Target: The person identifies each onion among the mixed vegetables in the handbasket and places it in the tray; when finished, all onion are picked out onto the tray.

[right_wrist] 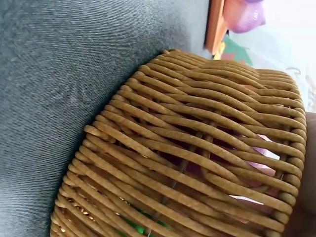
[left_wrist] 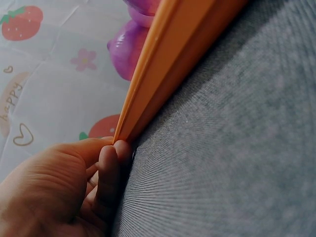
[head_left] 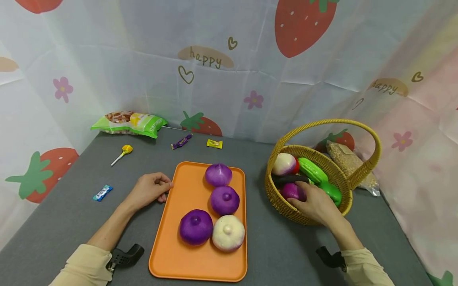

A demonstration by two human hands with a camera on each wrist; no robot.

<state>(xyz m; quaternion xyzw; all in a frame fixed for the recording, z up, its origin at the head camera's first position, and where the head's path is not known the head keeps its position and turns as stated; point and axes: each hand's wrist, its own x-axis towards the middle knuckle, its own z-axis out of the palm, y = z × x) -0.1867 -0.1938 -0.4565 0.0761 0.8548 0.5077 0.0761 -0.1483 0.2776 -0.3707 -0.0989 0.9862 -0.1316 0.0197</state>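
Observation:
My left hand [head_left: 150, 190] pinches the left rim of an orange tray [head_left: 171, 258] between thumb and fingers, as the left wrist view also shows. On the tray sit several toy onions: a purple onion [head_left: 218, 174] at the back, more purple ones in front of it, and a white onion [head_left: 228, 233] at the front right. Over at the right, my right hand [head_left: 318, 202] reaches over the near rim of a woven basket [head_left: 286, 206], thumb and fingers around a purple onion [head_left: 291, 192] inside. In the right wrist view the basket's side [right_wrist: 187, 143] hides most of that hand.
Also in the basket lie a white-and-purple vegetable [head_left: 284, 164], a green ridged one [head_left: 312, 170] and a green pepper [head_left: 330, 192]. Its tall handle [head_left: 329, 121] arches above. Candies, a lollipop [head_left: 126, 149] and a green snack bag [head_left: 130, 124] lie left and behind the tray.

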